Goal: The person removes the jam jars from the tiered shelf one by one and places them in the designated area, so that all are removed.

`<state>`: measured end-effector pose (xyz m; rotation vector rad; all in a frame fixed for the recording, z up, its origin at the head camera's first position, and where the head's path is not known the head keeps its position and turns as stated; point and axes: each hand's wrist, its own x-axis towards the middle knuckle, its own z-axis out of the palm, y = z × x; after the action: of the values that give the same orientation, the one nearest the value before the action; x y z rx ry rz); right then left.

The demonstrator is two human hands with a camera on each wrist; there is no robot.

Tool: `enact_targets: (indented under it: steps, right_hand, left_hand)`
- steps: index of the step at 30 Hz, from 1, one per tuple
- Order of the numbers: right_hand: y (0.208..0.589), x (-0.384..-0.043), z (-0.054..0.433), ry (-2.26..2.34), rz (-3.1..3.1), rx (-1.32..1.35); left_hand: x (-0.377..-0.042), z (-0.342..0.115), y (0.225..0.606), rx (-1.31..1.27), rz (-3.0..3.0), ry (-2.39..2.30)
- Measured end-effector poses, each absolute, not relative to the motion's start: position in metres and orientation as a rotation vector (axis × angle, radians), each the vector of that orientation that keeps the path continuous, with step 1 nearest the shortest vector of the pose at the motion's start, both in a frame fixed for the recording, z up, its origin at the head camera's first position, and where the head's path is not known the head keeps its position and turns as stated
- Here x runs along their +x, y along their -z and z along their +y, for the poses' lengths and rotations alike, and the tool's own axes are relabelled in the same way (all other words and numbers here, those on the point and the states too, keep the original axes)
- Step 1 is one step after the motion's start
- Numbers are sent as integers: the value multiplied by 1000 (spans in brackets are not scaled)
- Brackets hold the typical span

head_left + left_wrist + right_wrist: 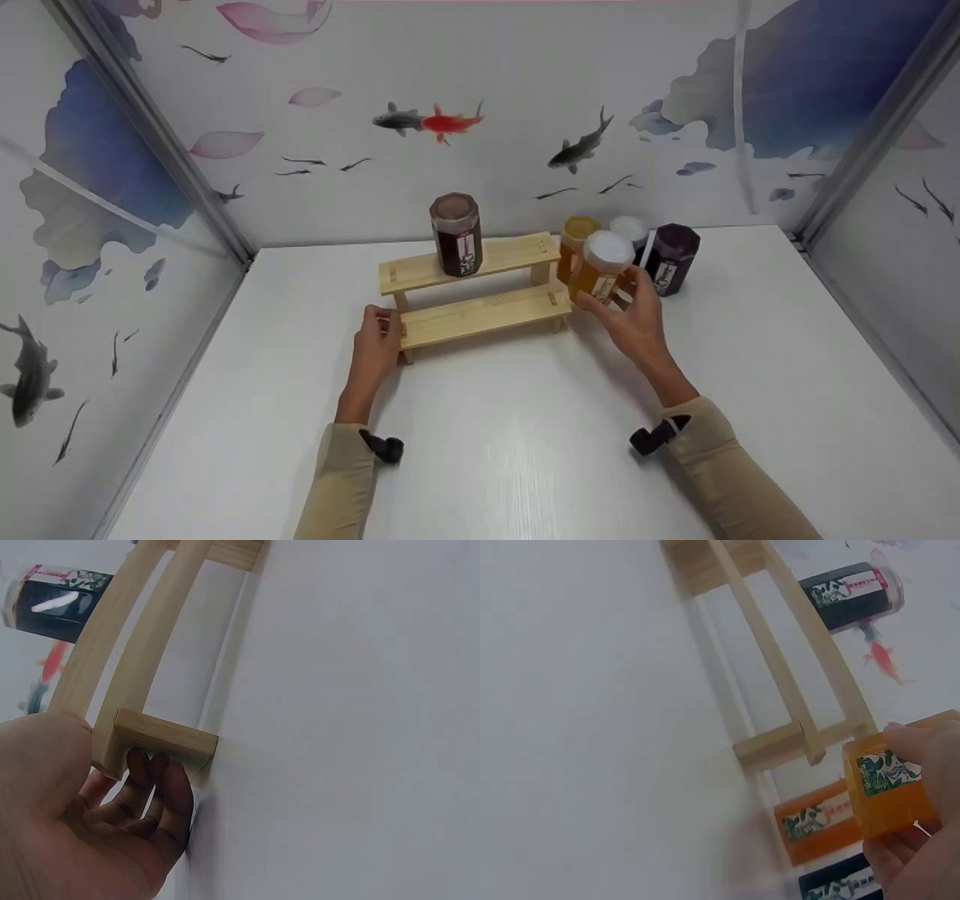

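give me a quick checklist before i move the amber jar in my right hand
1. Amber jar gripped: ok, right hand has thumb and fingers round it.
2. Amber jar lifted off the table: ok, its base sits above those of its neighbours in the right wrist view.
3. Amber jar over the lower shelf: not ok, it is by the shelf's right end.
4. Dark red jar upright on the upper shelf: ok.
5. Left hand steadying the lower shelf firmly: cannot tell; its curled fingers are at the left end.
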<state>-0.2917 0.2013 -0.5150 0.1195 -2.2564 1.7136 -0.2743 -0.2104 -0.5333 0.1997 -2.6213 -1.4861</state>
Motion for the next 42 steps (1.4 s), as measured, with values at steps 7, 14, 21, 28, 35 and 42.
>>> enact_targets:
  steps: [7,14,21,28,35,42]
  right_hand:
    - [526,-295,224,-1729,-2305,7]
    - [532,-295,236,-1734,-2334,-87]
    - [535,-293,243,-1617,-2435,-174]
    - [534,-291,251,-1384,-2540,-195]
    - [537,-292,261,-1309,-2583,-272]
    - [535,-293,268,-1312,-2664,-260]
  left_hand:
    - [-275,-210,532,219,-2635,1484]
    - [-275,-210,534,236,-2648,1496]
    - [-275,-210,535,242,-2648,1508]
    - [-274,-210,533,229,-2636,1513]
    - [-275,-209,533,217,-2644,1471]
    - [-274,-210,532,224,-2649,1483]
